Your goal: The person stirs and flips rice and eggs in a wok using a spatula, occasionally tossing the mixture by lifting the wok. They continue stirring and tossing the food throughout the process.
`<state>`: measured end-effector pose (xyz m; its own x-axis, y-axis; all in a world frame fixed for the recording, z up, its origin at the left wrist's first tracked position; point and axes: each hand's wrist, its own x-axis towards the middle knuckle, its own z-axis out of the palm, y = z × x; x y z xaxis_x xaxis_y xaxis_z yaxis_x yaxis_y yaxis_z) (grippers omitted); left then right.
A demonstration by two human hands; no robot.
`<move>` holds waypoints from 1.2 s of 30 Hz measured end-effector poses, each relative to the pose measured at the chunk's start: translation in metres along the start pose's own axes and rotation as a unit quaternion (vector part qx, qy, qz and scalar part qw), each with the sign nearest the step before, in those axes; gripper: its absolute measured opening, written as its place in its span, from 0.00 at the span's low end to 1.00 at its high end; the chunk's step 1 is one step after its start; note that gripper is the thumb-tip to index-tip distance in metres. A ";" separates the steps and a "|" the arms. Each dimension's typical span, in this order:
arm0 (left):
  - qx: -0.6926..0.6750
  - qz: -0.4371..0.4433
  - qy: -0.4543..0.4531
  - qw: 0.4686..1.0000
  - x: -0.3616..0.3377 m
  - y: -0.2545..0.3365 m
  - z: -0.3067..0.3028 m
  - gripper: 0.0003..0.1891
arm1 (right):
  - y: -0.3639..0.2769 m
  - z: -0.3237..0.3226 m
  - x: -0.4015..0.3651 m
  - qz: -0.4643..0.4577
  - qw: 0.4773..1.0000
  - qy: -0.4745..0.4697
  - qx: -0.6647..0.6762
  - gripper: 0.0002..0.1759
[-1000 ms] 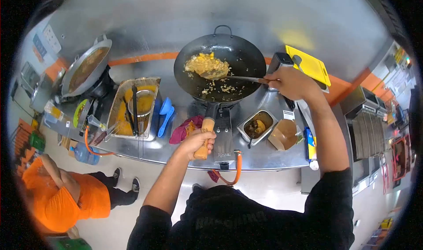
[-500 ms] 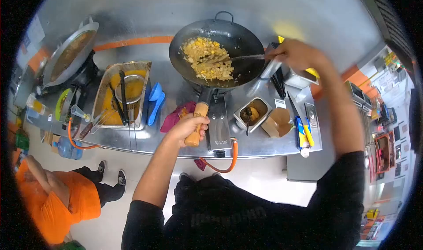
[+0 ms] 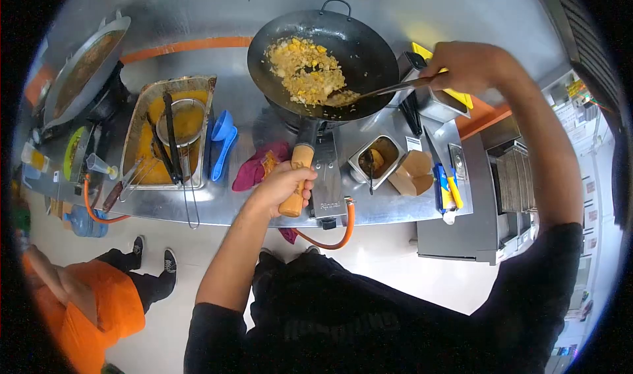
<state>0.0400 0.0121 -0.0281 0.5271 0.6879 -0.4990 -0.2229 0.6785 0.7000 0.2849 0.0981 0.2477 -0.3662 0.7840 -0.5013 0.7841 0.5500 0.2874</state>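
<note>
A dark wok (image 3: 369, 57) sits over a gas burner (image 3: 328, 176), its loop handle at the far side. Fried rice with yellow egg pieces (image 3: 304, 67) covers the wok's left and middle. My left hand (image 3: 285, 188) is wrapped round the wok's wooden handle (image 3: 302, 156). To the right, my right hand (image 3: 465, 68) grips a long-handled spatula (image 3: 395, 87). The spatula's blade rests in the lower edge of the rice, partly covered by grains.
Left stand a tray of yellow liquid (image 3: 155, 169) with a strainer (image 3: 188, 123) and tongs, blue scoops (image 3: 223, 143) and a red cloth (image 3: 254, 173). Right are a metal container (image 3: 377, 159), a cardboard box (image 3: 414, 173) and a yellow-handled knife (image 3: 455, 192). A person in orange (image 3: 109, 301) stands at left.
The spatula blade has moved toward the near right side of the rice, and my right hand has shifted outward to the right. My left hand keeps its hold on the handle.
</note>
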 end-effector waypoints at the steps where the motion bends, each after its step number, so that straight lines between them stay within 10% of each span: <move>1: -0.005 -0.001 -0.004 1.000 0.000 -0.001 -0.001 0.07 | -0.006 -0.012 -0.014 0.056 0.998 -0.009 0.020 0.16; 9: 0.009 0.010 -0.003 1.000 0.001 -0.001 -0.003 0.07 | 0.005 0.030 -0.031 0.135 0.985 0.035 0.097 0.16; 25: 0.019 0.001 0.001 1.000 -0.001 0.002 -0.005 0.07 | 0.005 0.021 0.004 -0.033 0.997 0.029 0.068 0.18; 36: 0.010 0.004 -0.010 1.000 -0.002 0.004 -0.008 0.07 | -0.040 0.057 -0.034 0.064 0.994 0.028 0.089 0.18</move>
<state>0.0315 0.0159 -0.0284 0.5413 0.6880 -0.4834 -0.2116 0.6679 0.7136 0.2948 0.0328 0.2066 -0.2805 0.8621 -0.4219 0.9005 0.3886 0.1952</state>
